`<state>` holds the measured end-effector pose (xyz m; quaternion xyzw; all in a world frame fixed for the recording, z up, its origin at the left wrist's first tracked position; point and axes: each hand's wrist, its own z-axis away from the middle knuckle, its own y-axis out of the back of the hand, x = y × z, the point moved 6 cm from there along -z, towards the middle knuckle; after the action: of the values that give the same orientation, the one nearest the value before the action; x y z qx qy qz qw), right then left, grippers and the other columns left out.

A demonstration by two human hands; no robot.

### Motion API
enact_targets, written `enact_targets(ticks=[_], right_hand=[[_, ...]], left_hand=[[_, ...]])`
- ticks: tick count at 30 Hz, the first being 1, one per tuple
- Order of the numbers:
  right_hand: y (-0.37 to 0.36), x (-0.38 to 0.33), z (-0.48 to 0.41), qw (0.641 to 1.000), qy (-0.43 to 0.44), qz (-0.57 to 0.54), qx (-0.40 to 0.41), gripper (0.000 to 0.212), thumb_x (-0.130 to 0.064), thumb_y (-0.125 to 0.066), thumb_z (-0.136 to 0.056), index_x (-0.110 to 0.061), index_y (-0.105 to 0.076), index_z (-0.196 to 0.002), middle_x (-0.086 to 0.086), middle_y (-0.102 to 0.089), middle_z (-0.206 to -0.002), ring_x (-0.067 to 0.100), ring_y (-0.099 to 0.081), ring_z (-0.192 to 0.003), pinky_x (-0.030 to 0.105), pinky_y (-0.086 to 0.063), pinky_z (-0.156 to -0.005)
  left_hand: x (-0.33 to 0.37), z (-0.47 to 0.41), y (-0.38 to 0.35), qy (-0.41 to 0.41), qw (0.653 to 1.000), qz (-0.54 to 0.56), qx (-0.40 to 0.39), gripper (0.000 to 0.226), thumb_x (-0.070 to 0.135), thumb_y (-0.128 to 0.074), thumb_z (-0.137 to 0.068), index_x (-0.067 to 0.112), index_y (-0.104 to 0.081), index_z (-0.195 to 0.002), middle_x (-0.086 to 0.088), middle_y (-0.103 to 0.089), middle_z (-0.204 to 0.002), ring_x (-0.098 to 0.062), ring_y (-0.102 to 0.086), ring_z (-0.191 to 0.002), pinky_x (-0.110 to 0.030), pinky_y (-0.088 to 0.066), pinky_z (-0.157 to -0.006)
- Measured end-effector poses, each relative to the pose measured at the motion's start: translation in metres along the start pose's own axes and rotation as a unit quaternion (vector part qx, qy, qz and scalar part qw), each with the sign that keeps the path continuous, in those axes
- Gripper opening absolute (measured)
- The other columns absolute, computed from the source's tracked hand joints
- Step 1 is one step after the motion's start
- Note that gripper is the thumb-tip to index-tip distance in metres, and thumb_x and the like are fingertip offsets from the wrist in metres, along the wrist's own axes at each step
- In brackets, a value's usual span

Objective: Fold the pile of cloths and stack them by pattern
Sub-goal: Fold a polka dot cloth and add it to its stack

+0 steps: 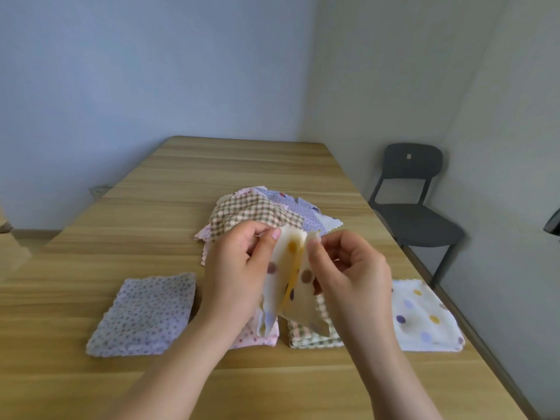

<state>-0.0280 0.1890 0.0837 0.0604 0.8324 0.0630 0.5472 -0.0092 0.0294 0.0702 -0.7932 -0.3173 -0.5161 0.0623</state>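
Above the table I hold a white cloth with coloured dots (291,286), doubled over and hanging down. My left hand (239,268) pinches its upper left corner, and my right hand (348,274) pinches the upper right corner. Behind my hands lies an unfolded pile of cloths (260,212) with a brown checked one on top. Folded stacks lie in a row near me: a lilac flowered stack (145,313), a pink stack (257,336) partly hidden by my left arm, a green checked stack (312,336) and a white dotted stack (424,316).
The wooden table (151,207) reaches to the far wall. A dark grey chair (415,207) stands beside its right edge. A wall socket (98,190) sits low on the left wall.
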Motion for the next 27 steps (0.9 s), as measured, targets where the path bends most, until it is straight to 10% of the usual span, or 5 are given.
enact_targets(ticks=[9,17,23,27], right_hand=[[-0.015,0.005,0.004,0.999,0.030,-0.004,-0.027,0.016,-0.018,-0.061,-0.092,-0.021,-0.070,-0.079,-0.002,-0.066,-0.060,0.014,-0.060,-0.053,0.027,-0.048,-0.051],[-0.026,0.014,0.011,0.986,0.005,-0.021,-0.163,0.054,0.014,-0.038,-0.084,-0.018,-0.074,-0.108,-0.008,-0.075,-0.089,0.008,-0.069,-0.087,0.026,-0.056,-0.079],[-0.002,0.025,0.005,0.998,0.044,0.035,-0.003,0.031,-0.001,-0.056,-0.087,-0.028,-0.070,-0.092,-0.015,-0.070,-0.090,0.006,-0.064,-0.081,0.017,-0.047,-0.065],[0.000,0.028,-0.005,0.982,0.128,0.116,-0.074,0.033,-0.022,-0.062,-0.087,-0.031,-0.057,-0.118,-0.017,-0.052,-0.122,0.005,-0.048,-0.121,0.025,-0.046,-0.092]], left_hand=[[0.007,0.000,-0.005,-0.015,0.998,-0.008,-0.055,0.027,0.024,-0.056,-0.095,0.010,-0.066,-0.075,0.001,-0.055,-0.052,-0.015,-0.050,-0.050,-0.038,-0.043,-0.053],[-0.004,0.001,-0.006,0.037,0.996,0.019,-0.073,0.034,0.024,-0.052,-0.097,0.004,-0.058,-0.069,0.006,-0.043,-0.051,-0.009,-0.039,-0.049,-0.026,-0.034,-0.050],[-0.017,-0.006,0.007,0.057,0.998,-0.004,0.025,0.033,0.020,-0.044,-0.100,-0.005,-0.055,-0.081,-0.019,-0.049,-0.063,-0.012,-0.041,-0.058,-0.030,-0.032,-0.058],[-0.011,-0.007,0.011,0.024,0.998,-0.055,0.036,0.030,0.016,-0.040,-0.101,0.005,-0.048,-0.074,0.002,-0.042,-0.057,-0.008,-0.035,-0.052,-0.024,-0.028,-0.052]])
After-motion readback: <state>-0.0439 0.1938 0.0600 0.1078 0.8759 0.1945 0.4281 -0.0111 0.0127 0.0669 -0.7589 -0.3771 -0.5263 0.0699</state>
